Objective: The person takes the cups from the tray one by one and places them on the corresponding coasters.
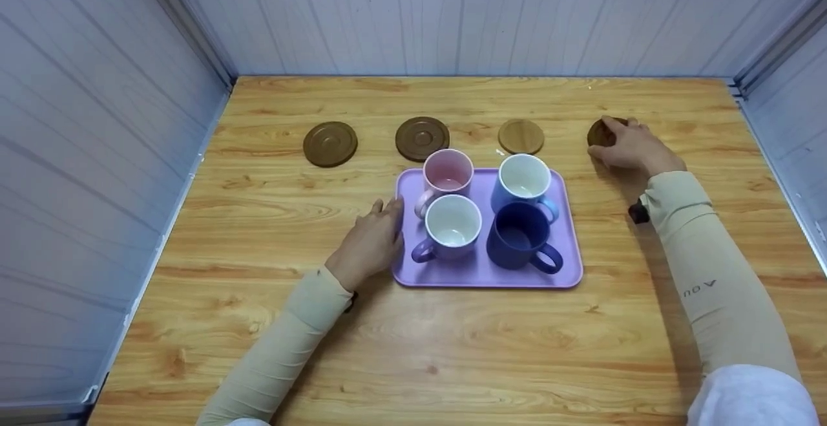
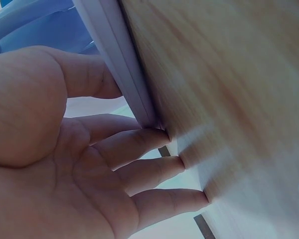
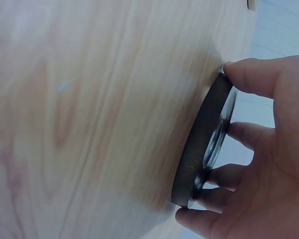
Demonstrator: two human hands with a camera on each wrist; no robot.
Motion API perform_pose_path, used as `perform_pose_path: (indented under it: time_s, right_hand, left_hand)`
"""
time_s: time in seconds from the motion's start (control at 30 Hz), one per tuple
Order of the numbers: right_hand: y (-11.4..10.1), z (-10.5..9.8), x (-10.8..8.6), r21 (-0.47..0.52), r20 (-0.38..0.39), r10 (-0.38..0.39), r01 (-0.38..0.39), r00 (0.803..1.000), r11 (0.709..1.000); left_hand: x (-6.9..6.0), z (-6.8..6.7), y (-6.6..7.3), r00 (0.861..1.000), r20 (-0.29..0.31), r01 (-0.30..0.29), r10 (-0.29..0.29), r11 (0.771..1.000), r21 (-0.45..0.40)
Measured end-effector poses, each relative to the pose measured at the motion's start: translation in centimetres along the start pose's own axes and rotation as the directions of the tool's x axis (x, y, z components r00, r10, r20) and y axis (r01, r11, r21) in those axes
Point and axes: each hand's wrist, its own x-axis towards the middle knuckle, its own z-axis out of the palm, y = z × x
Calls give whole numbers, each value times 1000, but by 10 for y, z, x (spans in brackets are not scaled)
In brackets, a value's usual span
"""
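My right hand (image 1: 630, 148) spans a small dark brown round coaster (image 1: 598, 136) at the back right, thumb and fingers on its edges. In the right wrist view, the coaster (image 3: 197, 149) lies on or very near the tabletop. My left hand (image 1: 368, 245) is at the left edge of a purple tray (image 1: 478, 276). Its thumb touches the tray rim (image 2: 114, 55), while fairly straight fingertips meet the table. On the tray stand a pink mug (image 1: 448, 170), a white-lined purple mug (image 1: 453, 225), a light blue mug (image 1: 524, 177) and a navy mug (image 1: 517, 238).
Two dark brown coasters (image 1: 330, 144) lie behind and left of the tray, the second one (image 1: 422, 139) close behind the pink mug. A lighter wooden coaster (image 1: 521, 136) lies behind the light blue mug. Pale panels (image 1: 452, 19) border the wooden table (image 1: 452, 342).
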Motion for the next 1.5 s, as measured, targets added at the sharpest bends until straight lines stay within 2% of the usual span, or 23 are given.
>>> perform_pose_path:
  time_s: [0.1, 0.37, 0.67, 0.9, 1.1, 1.27, 1.5]
  right_hand:
    - [-1, -2, 2, -1, -6, 4, -4, 1000, 1000]
    - [-4, -3, 7, 11, -17, 7, -7, 1000, 1000]
    - [-1, -2, 8, 4, -29, -7, 8, 1000, 1000]
    - [0, 2, 9, 10, -65, -13, 13, 998, 1000]
    - [2, 5, 8, 14, -121, -26, 28, 992, 1000]
    - [-3, -1, 0, 11, -170, -61, 63, 984, 998]
    - [-15, -9, -24, 90, -290, -83, 113, 954, 990]
  left_hand:
    - [1, 0, -1, 1000, -8, -11, 11, 1000, 4]
    - [1, 0, -1, 1000, 0, 7, -7, 1000, -9]
    - [0, 1, 0, 999, -34, -29, 29, 1000, -5]
    - [0, 1, 0, 1000, -18, -11, 10, 1000, -16]
    - [1, 2, -1, 1000, -6, -4, 4, 1000, -12]
    - [1, 2, -1, 1000, 4, 3, -3, 1000, -11]
    - [0, 1, -1, 1000, -6, 2, -2, 1000, -23]
